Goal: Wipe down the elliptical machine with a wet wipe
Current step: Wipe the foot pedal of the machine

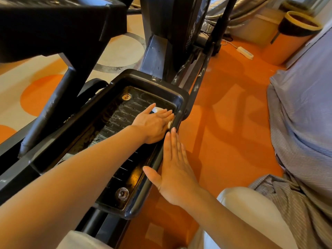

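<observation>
Lying flat under the left hand (152, 125), the wet wipe (159, 109) shows only as a white corner past the fingertips, near the far right corner of the foot pedal (152, 78) of the elliptical machine (161, 51). The left hand's fingers (164, 114) are straight and pressed down on the wipe, thumb spread toward the pedal's middle; nothing is curled or pinched. The pedal's long axis runs from the near bolt (122, 194) at the person's end up and away to the far bolt (126, 97), and the ribbed tread follows that line.

From the fingers, most of the unwiped-looking tread lies back toward the person, along that long axis, so the next stroke is probably a pull toward the near bolt rather than a push onward, since the raised far wall stands just beyond the wipe. The left hand is the one on the wipe and plainly the nearer to it.

The right hand (175, 169) rests on the pedal's right rim, fingers straight and together, holding nothing, likely steadying the pedal against swinging. Its fingertips lie just beside the left hand's heel, so a straight pull back may brush them.

Beyond the pedal lies the orange floor (224, 123), with a power strip (245, 53) well apart.
</observation>
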A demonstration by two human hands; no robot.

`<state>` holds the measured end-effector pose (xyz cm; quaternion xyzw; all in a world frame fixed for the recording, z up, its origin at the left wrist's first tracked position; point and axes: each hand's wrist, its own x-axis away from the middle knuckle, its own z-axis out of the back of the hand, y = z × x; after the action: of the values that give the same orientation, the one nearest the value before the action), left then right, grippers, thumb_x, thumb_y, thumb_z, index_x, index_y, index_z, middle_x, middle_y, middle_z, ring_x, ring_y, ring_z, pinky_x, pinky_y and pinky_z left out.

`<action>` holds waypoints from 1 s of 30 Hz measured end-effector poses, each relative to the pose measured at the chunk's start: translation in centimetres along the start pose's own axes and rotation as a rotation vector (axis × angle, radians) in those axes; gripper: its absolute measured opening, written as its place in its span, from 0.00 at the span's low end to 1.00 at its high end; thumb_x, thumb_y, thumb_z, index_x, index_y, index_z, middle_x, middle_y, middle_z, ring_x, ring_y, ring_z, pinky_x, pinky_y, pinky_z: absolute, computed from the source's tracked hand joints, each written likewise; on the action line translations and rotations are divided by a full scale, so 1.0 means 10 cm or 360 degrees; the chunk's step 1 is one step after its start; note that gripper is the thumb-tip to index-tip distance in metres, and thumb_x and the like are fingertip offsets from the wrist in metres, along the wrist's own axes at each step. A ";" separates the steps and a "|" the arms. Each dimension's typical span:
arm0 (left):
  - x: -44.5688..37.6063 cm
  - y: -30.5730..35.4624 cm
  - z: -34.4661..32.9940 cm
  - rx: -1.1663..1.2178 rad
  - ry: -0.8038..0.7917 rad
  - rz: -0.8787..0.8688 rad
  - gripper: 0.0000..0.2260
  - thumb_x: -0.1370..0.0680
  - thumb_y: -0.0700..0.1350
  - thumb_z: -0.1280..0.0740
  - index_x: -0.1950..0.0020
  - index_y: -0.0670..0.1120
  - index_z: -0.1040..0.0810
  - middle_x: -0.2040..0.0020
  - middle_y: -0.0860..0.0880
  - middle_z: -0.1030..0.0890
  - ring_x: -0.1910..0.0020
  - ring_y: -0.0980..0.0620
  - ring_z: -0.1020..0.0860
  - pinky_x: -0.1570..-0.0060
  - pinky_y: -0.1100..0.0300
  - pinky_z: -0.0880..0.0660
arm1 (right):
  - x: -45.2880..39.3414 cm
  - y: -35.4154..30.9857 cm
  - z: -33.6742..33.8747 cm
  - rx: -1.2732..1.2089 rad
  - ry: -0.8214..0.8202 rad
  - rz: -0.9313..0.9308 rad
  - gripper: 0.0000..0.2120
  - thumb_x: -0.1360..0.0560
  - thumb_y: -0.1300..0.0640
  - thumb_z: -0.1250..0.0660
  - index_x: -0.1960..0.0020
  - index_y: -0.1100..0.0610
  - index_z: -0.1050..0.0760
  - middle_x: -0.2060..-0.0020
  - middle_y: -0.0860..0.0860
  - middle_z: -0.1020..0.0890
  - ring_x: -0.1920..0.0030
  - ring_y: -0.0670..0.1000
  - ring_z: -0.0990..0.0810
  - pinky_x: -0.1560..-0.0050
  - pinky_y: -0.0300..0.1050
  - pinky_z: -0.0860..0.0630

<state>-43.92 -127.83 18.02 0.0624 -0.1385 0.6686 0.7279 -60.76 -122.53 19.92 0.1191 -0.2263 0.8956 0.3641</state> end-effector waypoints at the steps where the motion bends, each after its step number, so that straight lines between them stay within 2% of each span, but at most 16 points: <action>1: -0.05 -0.01 0.01 -0.0005 -0.0010 0.0010 0.26 0.15 0.55 0.54 0.18 0.49 0.57 0.18 0.51 0.55 0.20 0.53 0.56 0.23 0.45 0.62 | 0.00 0.00 0.00 -0.0010 0.0009 -0.0002 0.49 0.35 0.26 0.68 0.27 0.57 0.79 0.31 0.50 0.82 0.30 0.45 0.81 0.26 0.45 0.72; 9: -0.23 0.03 -0.03 -0.0066 0.0085 0.0217 0.27 0.15 0.57 0.55 0.19 0.51 0.58 0.19 0.48 0.63 0.21 0.50 0.64 0.24 0.42 0.64 | -0.01 0.01 -0.01 -0.0027 0.0029 -0.0008 0.50 0.35 0.26 0.67 0.27 0.56 0.79 0.30 0.49 0.81 0.30 0.45 0.81 0.27 0.43 0.73; 14: -0.33 0.03 -0.03 0.0160 0.0085 0.0398 0.25 0.15 0.55 0.59 0.19 0.52 0.59 0.19 0.49 0.63 0.21 0.51 0.63 0.25 0.44 0.64 | -0.02 0.03 -0.03 -0.0032 0.0037 -0.0007 0.50 0.32 0.25 0.62 0.26 0.55 0.79 0.30 0.48 0.81 0.30 0.43 0.81 0.27 0.42 0.73; 19: -0.34 0.05 -0.06 0.0275 0.0086 0.0426 0.25 0.14 0.52 0.59 0.18 0.49 0.59 0.19 0.49 0.61 0.21 0.51 0.62 0.23 0.47 0.64 | -0.02 0.04 -0.04 -0.0048 0.0050 -0.0002 0.49 0.31 0.25 0.60 0.26 0.55 0.79 0.30 0.47 0.81 0.30 0.43 0.81 0.27 0.42 0.73; 22: -0.27 0.02 -0.09 0.0350 0.0091 0.0350 0.25 0.14 0.52 0.57 0.19 0.47 0.59 0.19 0.49 0.62 0.21 0.51 0.63 0.23 0.48 0.62 | -0.02 0.04 -0.05 -0.0069 0.0068 0.0029 0.49 0.30 0.26 0.61 0.27 0.55 0.79 0.31 0.48 0.81 0.30 0.43 0.81 0.27 0.42 0.73; 24: -0.19 -0.02 -0.10 0.0337 0.0087 0.0262 0.25 0.14 0.51 0.55 0.19 0.46 0.58 0.19 0.49 0.60 0.20 0.51 0.61 0.23 0.49 0.60 | -0.02 0.04 -0.05 -0.0075 0.0068 0.0042 0.49 0.32 0.26 0.64 0.27 0.55 0.79 0.31 0.48 0.82 0.30 0.43 0.81 0.26 0.44 0.72; 27: -0.09 -0.07 -0.07 0.0438 0.0102 0.0170 0.24 0.14 0.50 0.52 0.18 0.46 0.53 0.18 0.49 0.54 0.20 0.51 0.56 0.22 0.52 0.56 | -0.02 0.05 -0.05 -0.0105 0.0069 0.0064 0.47 0.28 0.28 0.60 0.27 0.55 0.80 0.31 0.48 0.82 0.30 0.43 0.81 0.25 0.45 0.71; 30: -0.06 -0.06 0.01 0.0627 0.0117 0.0235 0.23 0.14 0.50 0.49 0.19 0.47 0.46 0.19 0.48 0.45 0.20 0.48 0.47 0.23 0.50 0.45 | -0.02 0.06 -0.06 -0.0106 0.0066 0.0069 0.46 0.24 0.30 0.55 0.27 0.55 0.80 0.31 0.47 0.82 0.30 0.44 0.81 0.25 0.46 0.70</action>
<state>-43.41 -128.50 18.03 0.1688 0.0173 0.7360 0.6554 -61.09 -122.72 19.11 0.0835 -0.2509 0.8974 0.3531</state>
